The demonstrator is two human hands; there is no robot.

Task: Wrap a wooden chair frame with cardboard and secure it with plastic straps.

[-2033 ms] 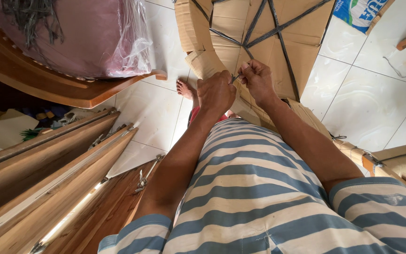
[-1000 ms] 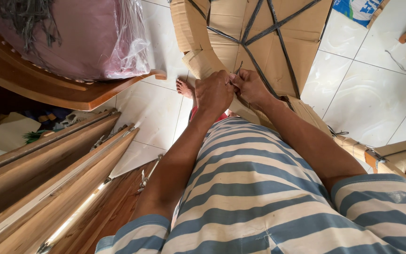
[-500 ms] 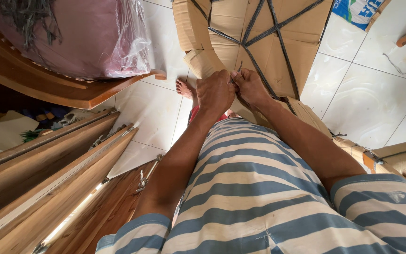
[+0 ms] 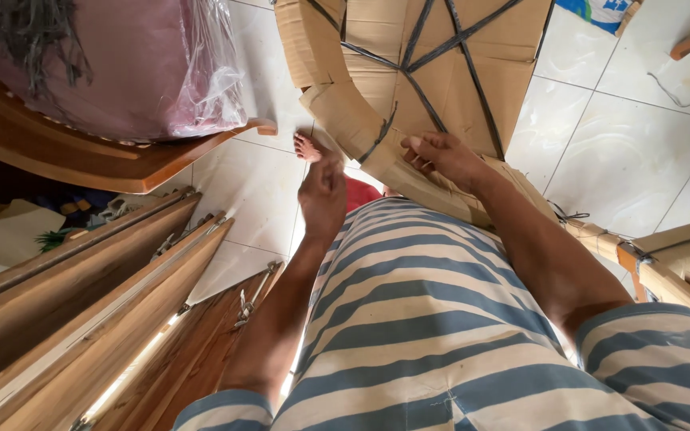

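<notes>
Cardboard-wrapped furniture piece point(image 4: 409, 56), curved, bound with crossing black straps point(image 4: 441, 48), stands on the white tiled floor point(image 4: 624, 152) directly in front of the person's striped shirt point(image 4: 425, 319). Right hand point(image 4: 441, 156): on the wrapped curved edge, fingers pinched close at a strap end; whether anything small is gripped cannot be told. Left hand point(image 4: 323, 195): off the wrapping, hanging just beside it, fingers loosely curled, apparently holding nothing. Bare foot point(image 4: 307, 148) on the tiles below. Step judged in hand: working a strap on the cardboard edge. The next move would call for both hands at the binding, one steadying the cardboard. Nearby: plastic-covered pink cushion point(image 4: 121, 64) on a wooden chair point(image 4: 105, 164); wooden frames point(image 4: 81, 295) at left.
</notes>
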